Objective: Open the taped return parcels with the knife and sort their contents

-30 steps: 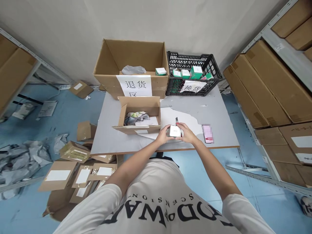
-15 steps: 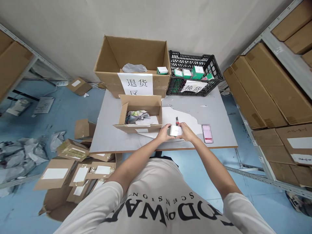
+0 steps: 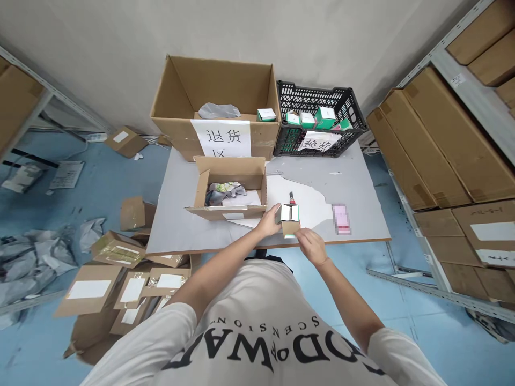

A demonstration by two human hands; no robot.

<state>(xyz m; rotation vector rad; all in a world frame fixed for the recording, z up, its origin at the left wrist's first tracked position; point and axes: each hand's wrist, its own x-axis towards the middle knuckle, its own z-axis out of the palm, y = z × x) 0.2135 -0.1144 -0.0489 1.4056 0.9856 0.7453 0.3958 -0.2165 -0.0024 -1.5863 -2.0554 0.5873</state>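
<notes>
My left hand grips the left side of a small white and green box above the table's front edge. Its top is open, with white inner flaps showing, and the brown inside of the lid flap hangs toward me. The fingers of my right hand are closed on the lower right corner of that lid. What the box contains is hidden. Just behind it, a red and black utility knife lies on a white sheet. An open carton with crumpled packaging and white paper inside stands left of my hands.
A large carton with a printed sign and a black plastic crate holding several green and white boxes stand at the back of the table. A phone lies at right. Cartons fill the floor at left; shelves flank the right.
The small box has been opened, its lid now folded down toward me. My right hand has moved from the box's right side down to the lid's corner; my left hand keeps its hold.
</notes>
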